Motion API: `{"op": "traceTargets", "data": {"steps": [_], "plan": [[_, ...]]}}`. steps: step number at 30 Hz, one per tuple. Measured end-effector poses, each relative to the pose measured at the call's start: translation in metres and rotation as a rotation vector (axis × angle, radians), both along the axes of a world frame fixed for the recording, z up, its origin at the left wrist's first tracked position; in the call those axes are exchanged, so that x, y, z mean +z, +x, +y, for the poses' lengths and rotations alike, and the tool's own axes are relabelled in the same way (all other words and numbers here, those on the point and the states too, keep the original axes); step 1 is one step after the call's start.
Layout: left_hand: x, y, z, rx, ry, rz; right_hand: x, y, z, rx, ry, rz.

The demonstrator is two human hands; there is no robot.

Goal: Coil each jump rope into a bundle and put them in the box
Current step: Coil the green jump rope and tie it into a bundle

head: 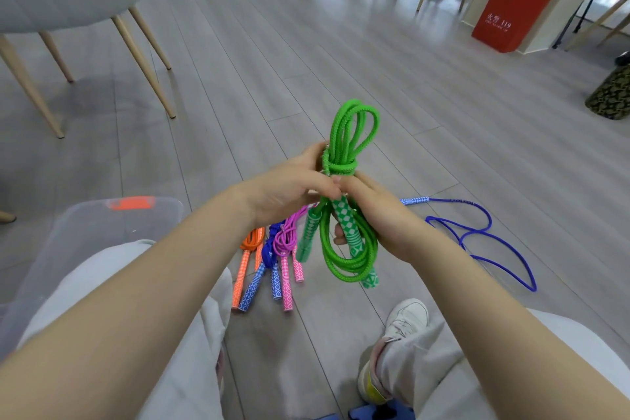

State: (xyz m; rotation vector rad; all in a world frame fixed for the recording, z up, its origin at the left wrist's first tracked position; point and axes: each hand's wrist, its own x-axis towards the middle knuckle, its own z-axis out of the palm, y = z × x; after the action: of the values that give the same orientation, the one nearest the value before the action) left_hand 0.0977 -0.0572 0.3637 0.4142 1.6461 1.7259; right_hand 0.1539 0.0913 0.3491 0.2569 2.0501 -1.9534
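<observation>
While both hands grip it above the floor [306, 44], the green rope [344, 249] stands coiled, loops above and below a wrap at its middle: the left hand [293, 191] pinches that wrap, the right hand [375, 215] curls round a handle. Left of the green rope, orange [250, 244], blue [272, 245] and pink [289, 239] bundles lie together; farther left sits the clear box [85, 232]. Right of it, a purple rope [477, 235] lies uncoiled.
</observation>
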Motion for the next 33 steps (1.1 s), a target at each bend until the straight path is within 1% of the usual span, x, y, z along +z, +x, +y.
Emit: {"op": "traceTargets", "data": {"steps": [1, 2, 3, 7, 9, 10, 12, 15, 17, 19, 20, 24, 26, 29, 33], "plan": [[0.003, -0.001, -0.001, -0.022, 0.092, -0.037, 0.000, 0.000, 0.000, 0.029, 0.031, 0.009], [0.005, -0.001, -0.001, -0.031, 0.130, -0.036, -0.001, 0.001, 0.000, 0.058, 0.070, 0.026], [0.007, -0.001, -0.001, -0.015, 0.126, -0.004, -0.001, 0.002, -0.001, 0.084, 0.105, 0.036], [0.000, 0.005, 0.006, 0.196, -0.061, 0.218, -0.003, 0.008, -0.007, 0.164, 0.247, 0.042], [-0.004, 0.004, 0.006, 0.304, -0.122, 0.277, -0.005, 0.008, -0.007, 0.145, 0.261, 0.007], [-0.004, 0.001, 0.005, 0.351, -0.121, 0.284, -0.005, 0.007, -0.006, 0.132, 0.251, -0.002], [0.001, -0.004, 0.003, 0.439, -0.016, 0.234, -0.004, 0.003, -0.002, 0.108, 0.182, 0.004], [0.007, -0.011, -0.001, 0.546, 0.201, 0.072, 0.000, 0.001, 0.001, 0.084, 0.022, 0.006], [0.007, -0.016, -0.004, 0.592, 0.281, -0.011, 0.000, -0.002, 0.002, 0.067, 0.027, 0.035], [0.007, -0.020, -0.008, 0.628, 0.314, -0.070, -0.002, -0.005, 0.004, 0.028, 0.081, 0.061], [0.007, -0.022, -0.009, 0.651, 0.321, -0.091, -0.003, -0.007, 0.007, 0.016, 0.149, 0.098], [0.006, -0.030, -0.013, 0.713, 0.339, -0.123, -0.006, -0.008, 0.016, 0.046, 0.559, 0.327], [0.007, -0.033, -0.014, 0.749, 0.388, -0.168, -0.006, -0.005, 0.017, 0.091, 0.695, 0.397], [0.009, -0.037, -0.015, 0.831, 0.464, -0.240, -0.004, -0.001, 0.016, 0.153, 0.684, 0.381], [0.009, -0.051, -0.024, 0.911, 0.540, -0.314, -0.006, -0.002, 0.016, 0.122, 0.696, 0.406]]}}
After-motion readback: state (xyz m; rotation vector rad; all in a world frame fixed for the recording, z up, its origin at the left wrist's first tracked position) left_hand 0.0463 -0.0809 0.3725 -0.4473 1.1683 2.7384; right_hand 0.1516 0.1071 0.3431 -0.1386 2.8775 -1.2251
